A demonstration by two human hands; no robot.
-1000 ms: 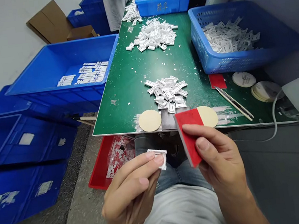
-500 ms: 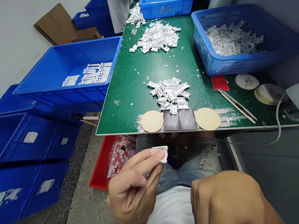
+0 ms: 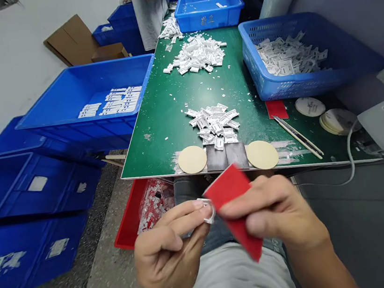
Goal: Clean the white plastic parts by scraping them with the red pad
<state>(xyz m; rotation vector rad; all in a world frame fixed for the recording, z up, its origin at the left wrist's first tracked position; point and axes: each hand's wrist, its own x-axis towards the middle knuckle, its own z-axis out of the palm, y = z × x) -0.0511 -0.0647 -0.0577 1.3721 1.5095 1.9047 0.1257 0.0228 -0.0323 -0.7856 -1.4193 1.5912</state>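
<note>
A red pad [image 3: 232, 207] is showing bright at lower centre, a white clip [image 3: 212, 211] is gleaming beside it, a green table [image 3: 164, 119] is spreading across the middle, and blue crates [image 3: 81, 135] are filling the left.

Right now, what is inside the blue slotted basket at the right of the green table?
The blue slotted basket holds a heap of small white pieces. Its floor is covered by the heap, so the bottom cannot be seen, nor can anything lying beneath the top layer.
</note>
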